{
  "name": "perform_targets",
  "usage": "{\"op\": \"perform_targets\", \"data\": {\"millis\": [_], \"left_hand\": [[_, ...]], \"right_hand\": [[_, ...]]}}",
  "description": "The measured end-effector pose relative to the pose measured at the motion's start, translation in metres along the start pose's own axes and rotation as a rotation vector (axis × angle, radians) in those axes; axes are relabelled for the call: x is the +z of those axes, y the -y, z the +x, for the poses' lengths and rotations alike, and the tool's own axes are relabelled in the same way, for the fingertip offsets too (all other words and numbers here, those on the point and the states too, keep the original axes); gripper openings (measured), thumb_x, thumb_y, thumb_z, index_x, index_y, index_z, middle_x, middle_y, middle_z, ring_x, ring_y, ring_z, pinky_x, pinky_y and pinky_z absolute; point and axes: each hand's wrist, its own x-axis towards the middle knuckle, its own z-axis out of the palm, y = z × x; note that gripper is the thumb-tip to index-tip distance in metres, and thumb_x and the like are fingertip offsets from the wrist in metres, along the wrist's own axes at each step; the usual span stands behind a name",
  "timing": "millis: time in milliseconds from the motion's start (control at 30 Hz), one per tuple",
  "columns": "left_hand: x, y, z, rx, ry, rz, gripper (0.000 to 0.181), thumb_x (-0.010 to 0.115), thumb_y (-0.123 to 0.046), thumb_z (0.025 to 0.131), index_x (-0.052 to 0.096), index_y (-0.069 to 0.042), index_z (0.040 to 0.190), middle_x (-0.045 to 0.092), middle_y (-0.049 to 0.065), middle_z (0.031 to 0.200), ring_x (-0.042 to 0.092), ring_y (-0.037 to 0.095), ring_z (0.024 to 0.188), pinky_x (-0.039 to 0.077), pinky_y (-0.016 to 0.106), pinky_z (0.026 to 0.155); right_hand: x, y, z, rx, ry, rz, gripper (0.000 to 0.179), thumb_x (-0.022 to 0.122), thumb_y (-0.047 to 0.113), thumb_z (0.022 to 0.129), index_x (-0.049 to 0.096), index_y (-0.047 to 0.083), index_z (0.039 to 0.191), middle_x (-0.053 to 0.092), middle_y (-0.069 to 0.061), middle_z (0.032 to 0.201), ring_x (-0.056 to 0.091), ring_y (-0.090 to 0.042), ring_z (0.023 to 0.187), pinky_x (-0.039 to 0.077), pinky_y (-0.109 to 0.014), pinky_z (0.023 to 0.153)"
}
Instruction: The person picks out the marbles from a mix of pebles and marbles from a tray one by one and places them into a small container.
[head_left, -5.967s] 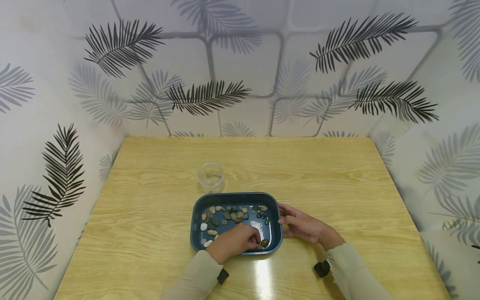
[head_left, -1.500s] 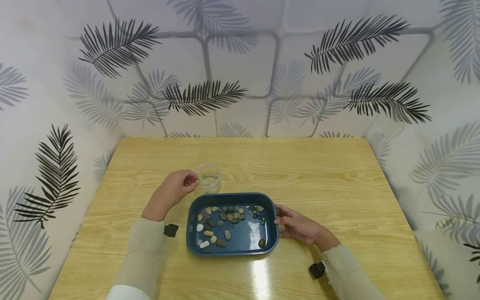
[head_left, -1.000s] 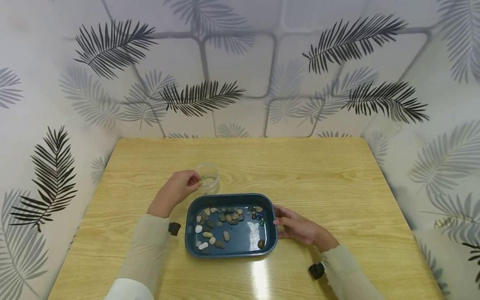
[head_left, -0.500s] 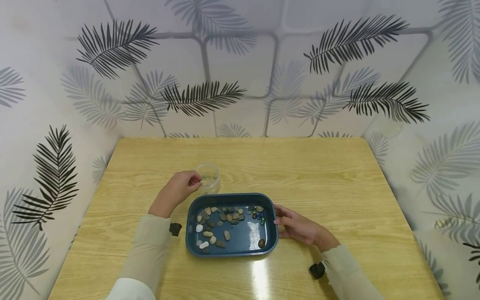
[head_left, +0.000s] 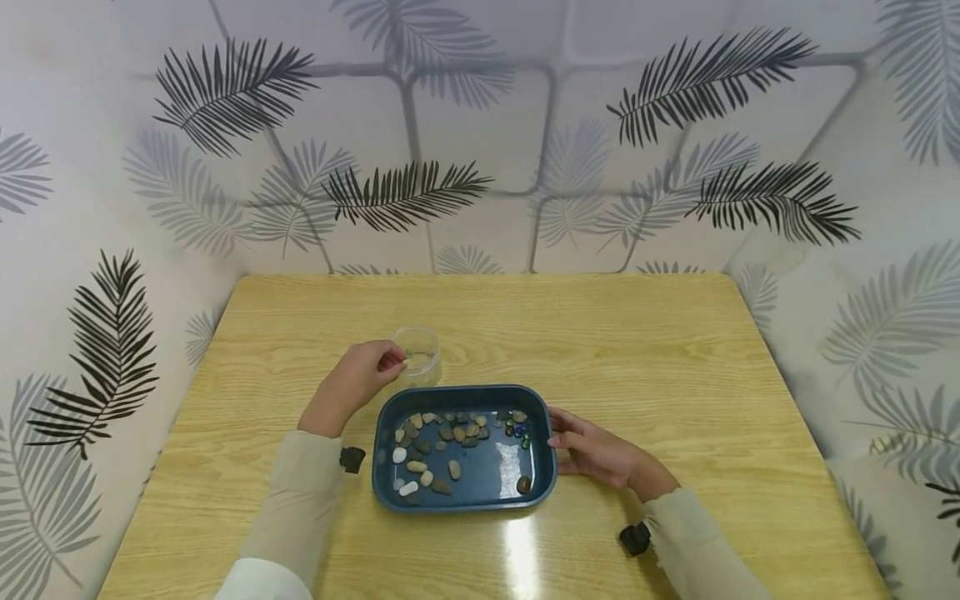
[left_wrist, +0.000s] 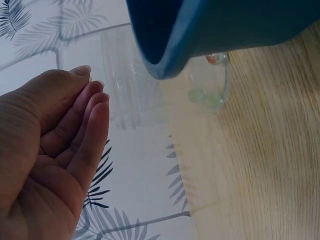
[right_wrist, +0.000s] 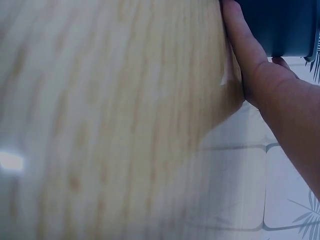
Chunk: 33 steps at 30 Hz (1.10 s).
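Observation:
My left hand (head_left: 360, 375) hovers at the left rim of a clear round jar (head_left: 429, 377). In the left wrist view, its thumb and fingertips meet loosely, and nothing shows between them. Green marbles (left_wrist: 212, 100) and an orange-streaked one (left_wrist: 215, 58) lie inside the jar. A dark blue tray (head_left: 465, 506) holds many pebbles (head_left: 460, 434), with several glass marbles (head_left: 525, 442) at its upper right and a glossy brown stone (head_left: 523, 484) at its lower right. My right hand (head_left: 600, 450) rests against the tray's right side, fingers extended along the outer wall.
The jar stands just behind the tray's upper left corner on a wooden table (head_left: 637, 350). Leaf-patterned walls (head_left: 480, 125) close in the back and both sides. A black wrist strap part (head_left: 635, 539) hangs below the right cuff.
My left hand has left the tray's lower right, carrying a green marble to the jar; the marble is now inside. A pebble the hand covered is visible. My right hand stays at the tray.

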Motion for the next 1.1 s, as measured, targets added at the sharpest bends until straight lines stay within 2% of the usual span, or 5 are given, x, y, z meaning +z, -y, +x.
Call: {"op": "perform_targets", "data": {"millis": [200,633,800,1100], "left_hand": [[-0.001,-0.011,-0.005,0.036,0.0,-0.035,0.018,0.061,-0.016,0.091,0.065,-0.004,0.103,0.063,0.002,0.09,0.059,0.015,0.081,0.051,0.032,0.073],[0.007,-0.043,-0.022,0.139,0.007,-0.083,0.012,0.063,-0.012,0.089,0.066,-0.006,0.099,0.062,-0.001,0.087,0.059,0.01,0.078,0.051,0.028,0.072],[0.014,-0.051,-0.026,0.181,0.01,-0.09,0.011,0.063,-0.014,0.089,0.066,-0.008,0.098,0.062,-0.003,0.087,0.058,0.007,0.076,0.05,0.023,0.069],[0.034,-0.063,-0.024,0.193,0.048,-0.094,0.01,0.064,-0.015,0.089,0.066,-0.009,0.096,0.061,-0.005,0.085,0.057,0.005,0.075,0.049,0.02,0.068]], "right_hand": [[0.0,-0.001,0.0,0.001,-0.003,0.005,0.062,0.046,0.007,0.095,0.014,0.01,0.148,0.017,-0.018,0.148,0.044,-0.028,0.118,0.043,-0.05,0.091],[-0.002,-0.002,0.001,0.005,-0.003,0.001,0.06,0.044,0.006,0.096,0.014,0.01,0.148,0.019,-0.019,0.147,0.045,-0.027,0.117,0.042,-0.051,0.091],[-0.002,-0.003,0.001,0.005,-0.004,0.001,0.061,0.044,0.006,0.096,0.014,0.01,0.148,0.018,-0.019,0.147,0.044,-0.027,0.117,0.042,-0.05,0.091],[-0.005,-0.005,0.003,-0.003,0.007,-0.003,0.061,0.045,0.007,0.096,0.014,0.012,0.148,0.016,-0.018,0.148,0.043,-0.029,0.119,0.043,-0.05,0.091]]}}
